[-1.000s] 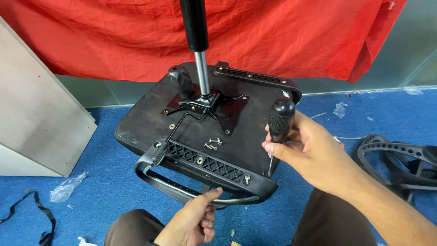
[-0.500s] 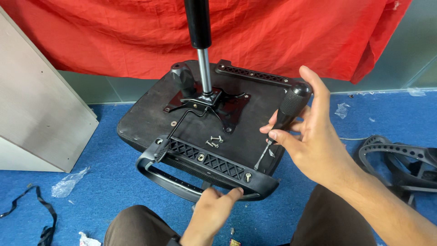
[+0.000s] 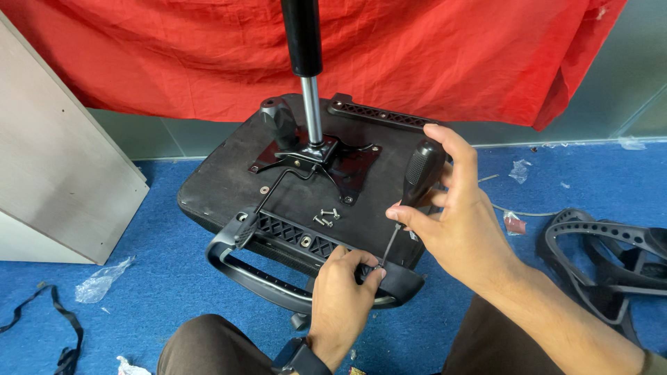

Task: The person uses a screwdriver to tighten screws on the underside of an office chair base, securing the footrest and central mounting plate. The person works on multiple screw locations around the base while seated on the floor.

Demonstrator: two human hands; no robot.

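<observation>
Your right hand (image 3: 462,222) has its fingers wrapped around the black handle of a screwdriver (image 3: 414,186), its shaft angled down to the near edge of the upturned office chair seat (image 3: 229,184) on the blue floor. Your left hand (image 3: 342,298) clasps the black armrest (image 3: 260,274) right by the screwdriver tip. Loose screws (image 3: 325,217) lie on the seat underside, near the gas lift cylinder (image 3: 306,62).
</observation>
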